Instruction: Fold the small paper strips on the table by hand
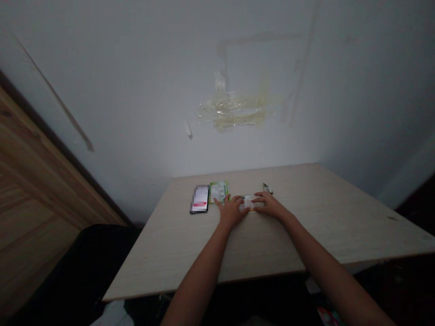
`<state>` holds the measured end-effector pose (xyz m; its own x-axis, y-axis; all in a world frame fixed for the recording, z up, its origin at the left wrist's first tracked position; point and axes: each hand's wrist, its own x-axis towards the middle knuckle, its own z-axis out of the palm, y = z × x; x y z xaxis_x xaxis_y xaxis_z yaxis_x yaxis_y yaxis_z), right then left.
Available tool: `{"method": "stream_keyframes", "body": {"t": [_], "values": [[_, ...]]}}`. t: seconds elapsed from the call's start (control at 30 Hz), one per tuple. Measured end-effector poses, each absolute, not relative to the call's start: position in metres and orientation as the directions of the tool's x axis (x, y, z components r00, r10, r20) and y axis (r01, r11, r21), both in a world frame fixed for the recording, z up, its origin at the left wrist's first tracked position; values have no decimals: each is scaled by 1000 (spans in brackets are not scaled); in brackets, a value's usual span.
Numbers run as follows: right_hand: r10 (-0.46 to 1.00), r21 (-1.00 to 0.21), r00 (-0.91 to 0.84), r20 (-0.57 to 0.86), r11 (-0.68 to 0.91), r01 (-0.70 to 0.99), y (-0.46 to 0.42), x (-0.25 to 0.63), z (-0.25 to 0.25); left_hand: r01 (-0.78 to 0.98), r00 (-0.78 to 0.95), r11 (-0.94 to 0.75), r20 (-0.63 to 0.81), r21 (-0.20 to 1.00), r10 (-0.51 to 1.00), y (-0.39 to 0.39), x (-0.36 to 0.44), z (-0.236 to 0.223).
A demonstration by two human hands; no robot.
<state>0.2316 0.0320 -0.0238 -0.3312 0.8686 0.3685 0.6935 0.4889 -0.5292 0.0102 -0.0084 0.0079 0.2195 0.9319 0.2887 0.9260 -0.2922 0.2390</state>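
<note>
Between my two hands, a small flat piece with white printing lies on the light wooden table. My left hand rests at its left side, fingers spread, with thumb and index at its edge. The other fingers of that hand reach over the lower edge of a green and white printed packet. From the right, my right hand meets the white piece with fingers stretched out and apart. Their tips touch or nearly touch its right side. My fingers partly cover the piece, so its exact kind is unclear.
A phone with its screen lit lies left of the green packet. Just behind my right hand sits a small dark and silver scrap. The wall with old tape borders the table's far edge. Wooden boards stand at left.
</note>
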Motion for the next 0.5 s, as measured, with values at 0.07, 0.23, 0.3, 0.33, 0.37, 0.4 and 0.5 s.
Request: {"method": "stream_keyframes", "body": {"t": [0.07, 0.23, 0.3, 0.33, 0.37, 0.4, 0.5], "values": [[869, -529, -336, 364, 490, 693, 31, 232, -24, 923, 220, -297, 297, 246, 929, -9, 10, 8], [867, -530, -372, 332, 498, 687, 29, 234, -20, 929, 219, -287, 277, 233, 936, -9, 10, 9], [865, -528, -377, 331, 500, 686, 28, 235, -19, 928, 222, -290, 279, 233, 934, -10, 10, 9], [865, -528, -376, 332, 501, 685, 27, 235, -18, 926, 224, -295, 284, 235, 932, -10, 10, 9], [864, -529, -377, 333, 502, 684, 27, 235, -18, 924, 227, -299, 290, 237, 930, -10, 10, 9], [864, -529, -379, 332, 503, 683, 26, 235, -18, 922, 229, -304, 295, 239, 928, -10, 10, 9], [865, -530, -380, 326, 501, 685, 25, 236, -18, 920, 232, -308, 298, 241, 926, -10, 10, 9]]}}
